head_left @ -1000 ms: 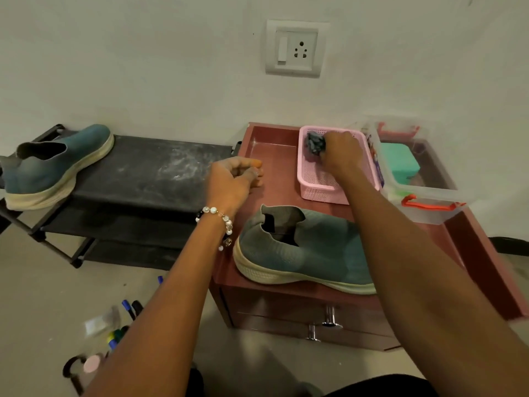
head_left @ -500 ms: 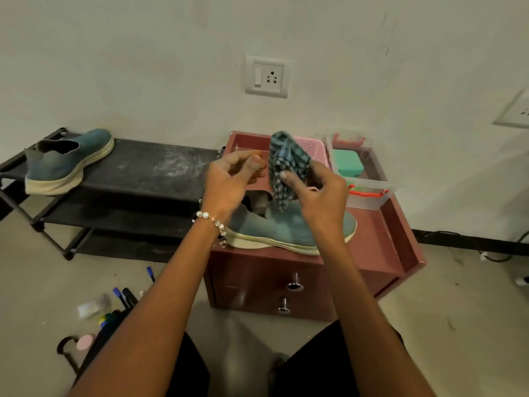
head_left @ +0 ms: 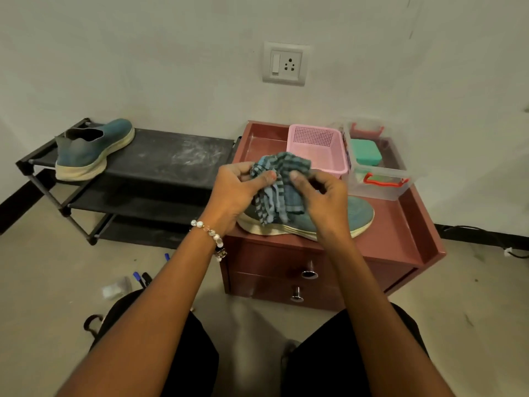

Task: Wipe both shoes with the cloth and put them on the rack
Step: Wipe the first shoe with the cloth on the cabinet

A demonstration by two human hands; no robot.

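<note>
The striped cloth [head_left: 279, 186], soft, light and limp, hangs bunched between the left hand [head_left: 234, 193] and right hand [head_left: 323, 202], both pinching its upper edge above the shoe [head_left: 355, 217] on the cabinet [head_left: 400, 236], so I think it is best gathered into the palm

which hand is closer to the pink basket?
Right. The right hand is just in front of the pink basket; the left hand is farther to its left. Both hold the cloth.
</note>
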